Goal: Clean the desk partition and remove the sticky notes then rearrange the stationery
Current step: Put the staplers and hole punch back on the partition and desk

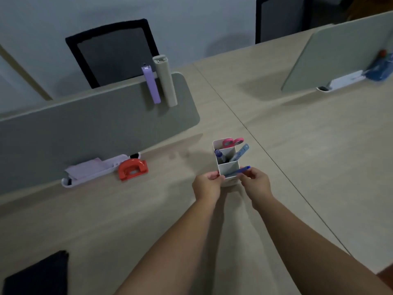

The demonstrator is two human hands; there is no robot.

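A pale wooden table (pixel 297 167) fills most of the frame. A grey desk partition (pixel 85 128) crosses the left half, with a lilac holder (pixel 151 85) and a beige one (pixel 165 81) hooked over its top edge. At its foot lie a white tray (pixel 89 175) and, touching the tray's right end, a red hole punch (pixel 133 168). In the centre stands a white pen organiser (pixel 226 165) holding pink-handled scissors (pixel 232 142). The left hand (pixel 207 185) grips the organiser's near left corner, fingers curled. The right hand (pixel 256 183) pinches a blue pen (pixel 237 171) that slants into the nearest compartment.
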